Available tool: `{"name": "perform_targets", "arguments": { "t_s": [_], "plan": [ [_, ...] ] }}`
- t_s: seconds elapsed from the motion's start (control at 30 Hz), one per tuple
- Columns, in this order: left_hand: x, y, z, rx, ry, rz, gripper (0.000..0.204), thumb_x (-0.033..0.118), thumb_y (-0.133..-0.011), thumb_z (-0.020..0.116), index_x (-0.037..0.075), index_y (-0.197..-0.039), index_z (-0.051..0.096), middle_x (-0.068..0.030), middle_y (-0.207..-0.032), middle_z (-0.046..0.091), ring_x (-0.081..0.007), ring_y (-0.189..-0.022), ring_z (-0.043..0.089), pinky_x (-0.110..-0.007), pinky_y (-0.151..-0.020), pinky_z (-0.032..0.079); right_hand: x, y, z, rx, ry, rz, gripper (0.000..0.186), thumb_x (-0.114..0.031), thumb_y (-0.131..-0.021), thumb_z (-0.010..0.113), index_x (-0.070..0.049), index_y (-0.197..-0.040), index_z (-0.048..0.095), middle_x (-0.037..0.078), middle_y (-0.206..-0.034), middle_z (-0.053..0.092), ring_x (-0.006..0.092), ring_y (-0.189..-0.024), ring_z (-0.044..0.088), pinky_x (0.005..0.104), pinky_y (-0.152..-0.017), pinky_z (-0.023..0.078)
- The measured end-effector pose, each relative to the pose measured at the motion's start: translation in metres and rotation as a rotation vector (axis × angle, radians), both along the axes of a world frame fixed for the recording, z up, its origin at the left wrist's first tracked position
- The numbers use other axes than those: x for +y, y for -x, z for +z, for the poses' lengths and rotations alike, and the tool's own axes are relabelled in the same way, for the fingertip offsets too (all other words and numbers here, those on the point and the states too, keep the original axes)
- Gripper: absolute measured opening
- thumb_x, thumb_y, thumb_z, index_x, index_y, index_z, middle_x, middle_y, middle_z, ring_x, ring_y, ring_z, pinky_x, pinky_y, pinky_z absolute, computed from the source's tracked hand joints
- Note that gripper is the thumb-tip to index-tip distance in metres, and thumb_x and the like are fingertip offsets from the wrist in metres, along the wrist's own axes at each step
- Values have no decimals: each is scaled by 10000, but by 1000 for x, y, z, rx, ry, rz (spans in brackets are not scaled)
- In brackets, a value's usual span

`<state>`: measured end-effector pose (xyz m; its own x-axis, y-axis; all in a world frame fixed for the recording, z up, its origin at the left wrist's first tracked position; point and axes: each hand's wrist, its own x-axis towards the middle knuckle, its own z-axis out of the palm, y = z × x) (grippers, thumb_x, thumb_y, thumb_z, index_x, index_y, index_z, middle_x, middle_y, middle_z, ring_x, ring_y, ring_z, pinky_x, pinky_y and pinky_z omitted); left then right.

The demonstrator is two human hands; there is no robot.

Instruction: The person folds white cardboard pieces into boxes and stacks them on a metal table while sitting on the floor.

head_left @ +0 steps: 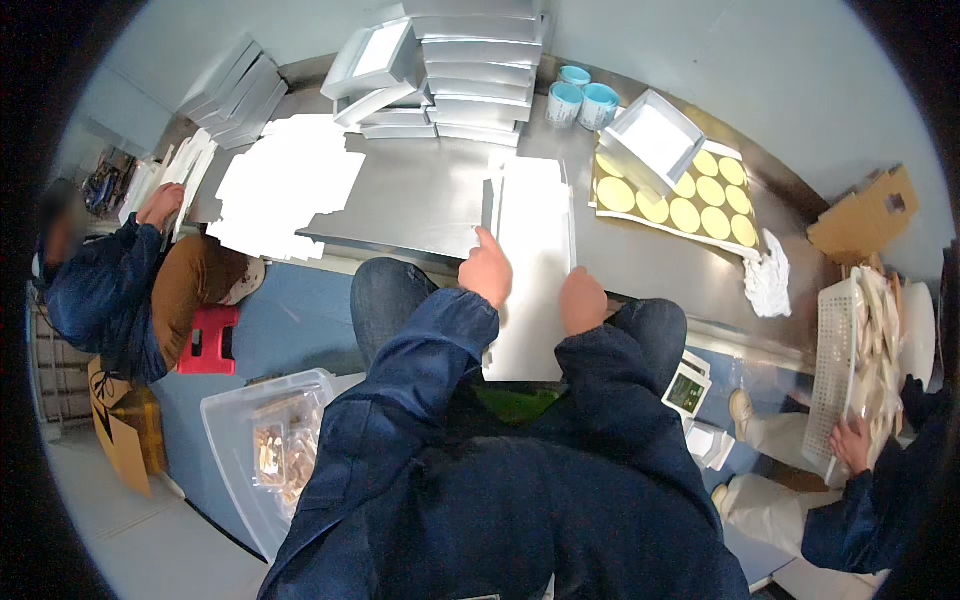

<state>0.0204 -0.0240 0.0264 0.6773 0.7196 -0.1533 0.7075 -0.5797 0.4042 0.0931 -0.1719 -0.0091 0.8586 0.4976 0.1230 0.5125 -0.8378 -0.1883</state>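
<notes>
A long white cardboard piece [532, 260], its sides partly folded up like a box, lies between my hands. Its far part rests on the metal table, and its near end reaches over my lap. My left hand [487, 270] grips its left edge, with the index finger stretched forward along the fold. Against the right edge, my right hand [582, 300] is closed with the fingers curled round the cardboard. The fingers' undersides are hidden. Left of my hands lies a spread of flat white cardboard blanks [285, 190].
Stacked silver-white boxes [478, 80] stand at the back, near blue tins [598, 105]. An open box [655, 140] sits on a sheet of round yellow stickers [715, 220]. Co-workers sit left and right, one beside a white basket [835, 370]. A clear bin [225, 430] is on the floor.
</notes>
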Motion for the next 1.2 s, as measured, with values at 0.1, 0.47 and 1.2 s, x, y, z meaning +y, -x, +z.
{"name": "perform_targets", "arguments": {
  "t_s": [0.1,0.47,1.2],
  "plan": [
    [-1,-2,7,61,-79,-55,537,242,-890,461,-66,-1290,281,-236,-809,636,-384,-747,639,-412,-640,525,5,3,4,6,61,-38,111,-116,-828,518,-34,-759,547,131,-649,635,278,-596,654,377,-520,534],
    [19,-9,-16,-42,-264,-100,345,108,-847,461,-115,-1109,479,-183,-698,646,-296,-622,663,-376,-547,538,23,12,14,159,-51,-87,162,-131,-848,498,5,-935,506,146,-666,621,340,-638,633,417,-559,519],
    [87,27,31,0,-319,-1199,278,126,-810,520,126,-1085,562,-101,-977,506,-270,-911,570,-384,-768,476,-37,-42,58,459,-103,729,456,9,-783,491,-3,-1237,454,215,-1194,411,373,-1062,515,388,-893,452]
  ]
}}
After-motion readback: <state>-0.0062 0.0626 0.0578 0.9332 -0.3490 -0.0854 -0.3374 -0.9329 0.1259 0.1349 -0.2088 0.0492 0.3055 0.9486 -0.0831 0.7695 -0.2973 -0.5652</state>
